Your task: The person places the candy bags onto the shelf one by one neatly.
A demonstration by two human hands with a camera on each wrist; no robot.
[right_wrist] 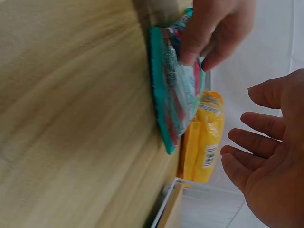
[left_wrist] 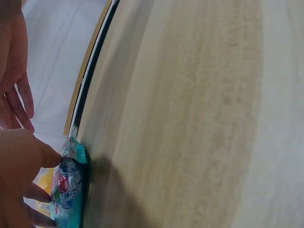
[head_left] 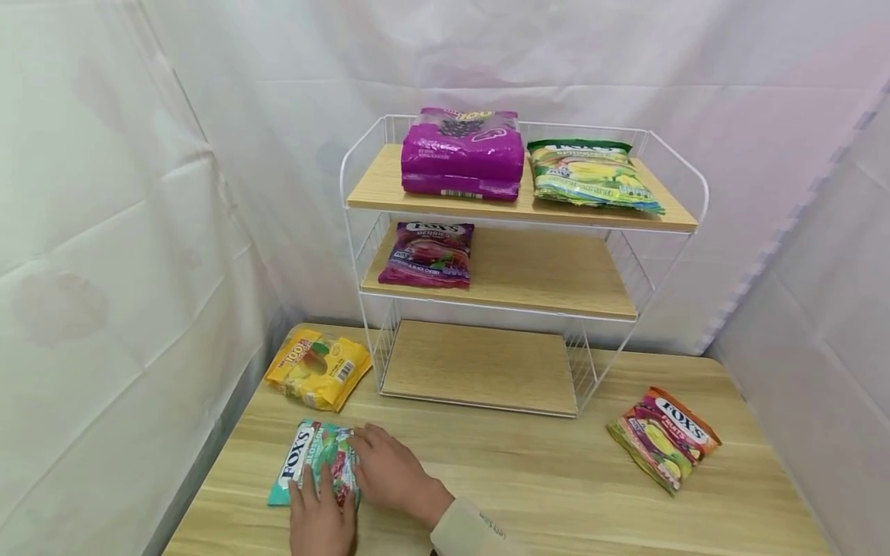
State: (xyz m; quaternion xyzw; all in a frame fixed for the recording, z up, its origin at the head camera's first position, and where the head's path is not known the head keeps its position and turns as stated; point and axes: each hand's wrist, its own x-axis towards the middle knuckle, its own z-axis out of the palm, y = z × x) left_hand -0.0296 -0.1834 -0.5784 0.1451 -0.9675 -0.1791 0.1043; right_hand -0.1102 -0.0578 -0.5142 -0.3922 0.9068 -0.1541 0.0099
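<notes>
Head view: I log teal FOX'S Blossom bag ahead of left hand, its spread fingers touching; right hand, fingers loose, farther off, above bag's right edge.

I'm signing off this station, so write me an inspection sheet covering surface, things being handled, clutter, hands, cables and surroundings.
Surface: wood-grain table, with bags lying on it.
Things being handled: teal Fox's Blossom bag, lying flat.
Clutter: yellow bag behind it; Fox's Fruits bag at the right; large purple bag and green Fox's bag on the top tier; Fox's Berries bag on the middle one.
Hands: left hand touches the Blossom bag; right hand is at its edge, contact unclear.
Cables: nothing seen.
Surroundings: three-tier wire-framed shelf; pale fabric behind and at the sides.
</notes>
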